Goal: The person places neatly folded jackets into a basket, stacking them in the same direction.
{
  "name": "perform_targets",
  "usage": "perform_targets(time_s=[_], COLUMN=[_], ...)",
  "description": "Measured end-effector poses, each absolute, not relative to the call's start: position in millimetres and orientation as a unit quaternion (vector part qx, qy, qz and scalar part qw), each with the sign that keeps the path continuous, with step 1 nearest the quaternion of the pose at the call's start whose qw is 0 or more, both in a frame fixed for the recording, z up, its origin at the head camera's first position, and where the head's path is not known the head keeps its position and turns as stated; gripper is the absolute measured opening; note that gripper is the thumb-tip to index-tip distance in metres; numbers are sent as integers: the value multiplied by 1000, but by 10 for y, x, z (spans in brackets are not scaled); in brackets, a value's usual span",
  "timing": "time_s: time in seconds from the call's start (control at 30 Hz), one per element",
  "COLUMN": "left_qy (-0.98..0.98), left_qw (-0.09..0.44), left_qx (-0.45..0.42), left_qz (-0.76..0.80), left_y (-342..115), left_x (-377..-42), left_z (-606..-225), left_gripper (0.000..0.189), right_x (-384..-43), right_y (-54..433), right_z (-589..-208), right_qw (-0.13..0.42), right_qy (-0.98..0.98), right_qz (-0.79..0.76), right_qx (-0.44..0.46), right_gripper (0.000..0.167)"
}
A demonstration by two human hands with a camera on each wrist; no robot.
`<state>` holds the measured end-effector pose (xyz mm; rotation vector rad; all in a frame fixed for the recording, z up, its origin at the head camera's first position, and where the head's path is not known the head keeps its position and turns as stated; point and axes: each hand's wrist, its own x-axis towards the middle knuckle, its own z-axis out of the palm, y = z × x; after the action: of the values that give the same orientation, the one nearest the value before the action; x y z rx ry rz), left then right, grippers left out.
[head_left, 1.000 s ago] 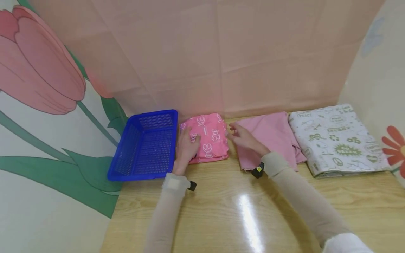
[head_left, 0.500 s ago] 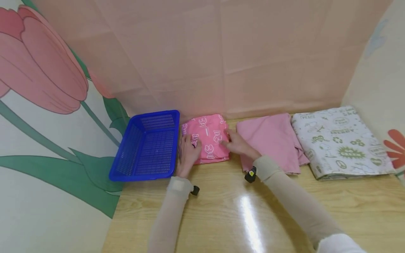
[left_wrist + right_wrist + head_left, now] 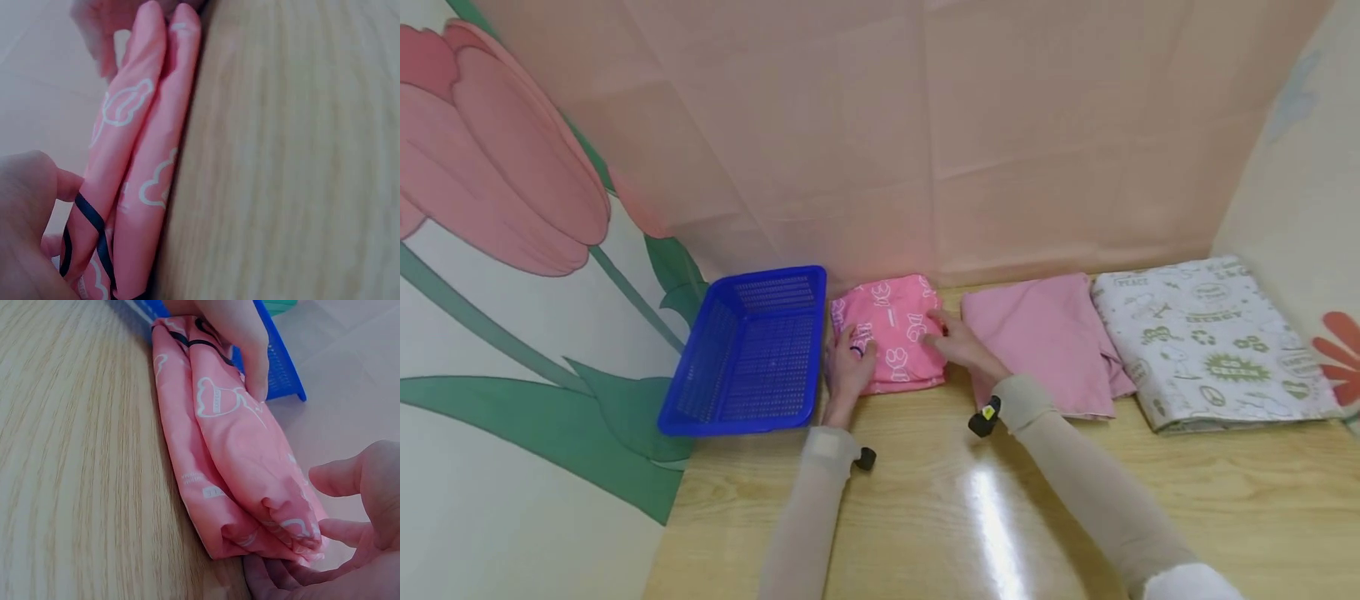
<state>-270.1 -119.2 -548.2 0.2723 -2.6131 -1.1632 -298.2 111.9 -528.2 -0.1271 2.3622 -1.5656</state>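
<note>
A folded pink cloth (image 3: 897, 321) with white drawings lies on the wooden table. Its layered near edge and a thin black band show in both wrist views. My left hand (image 3: 850, 375) grips its left end, thumb on top and the other fingers partly hidden at the side. At the right end, my right hand (image 3: 964, 343) touches the cloth; in the right wrist view its lower fingers (image 3: 269, 578) reach the bottom edge, while the thumb stands slightly apart from the top. Beneath the cloth, the fingertips are hidden.
A blue perforated basket (image 3: 767, 367) stands just left of the cloth. To the right lie a plain pink folded cloth (image 3: 1037, 342) and a larger white folded cloth (image 3: 1195, 342) with green print. Behind hangs a pinkish sheet (image 3: 1000, 150); walls flank both sides.
My right hand has moved left from near the plain pink cloth to the printed cloth's right end. The left hand has stayed at the left end, and the cloth has hardly moved.
</note>
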Motion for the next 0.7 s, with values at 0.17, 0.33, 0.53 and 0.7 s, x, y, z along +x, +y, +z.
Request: perform_targets(time_s=[0.17, 0.33, 0.53, 0.7], left_qy=[-893, -877, -839, -796], left_qw=[131, 100, 82, 43], left_qx=[101, 96, 101, 107], left_qz=[-418, -460, -529, -594], left_y=[-1208, -1171, -1157, -1168], left_x=[-2714, -2699, -2689, -2666], left_z=[-5440, -5400, -5364, -5326], left_gripper=[58, 58, 55, 55], right_x=[-2975, -2978, -2982, -2965], right_y=[1071, 1063, 1076, 1098], right_z=[-5271, -5267, -5257, -5233], right_qw=[153, 142, 142, 139], right_qy=[803, 803, 783, 789], right_qz=[-575, -579, -606, -598], right_qx=[-33, -15, 1, 7], right_gripper=[73, 71, 73, 75])
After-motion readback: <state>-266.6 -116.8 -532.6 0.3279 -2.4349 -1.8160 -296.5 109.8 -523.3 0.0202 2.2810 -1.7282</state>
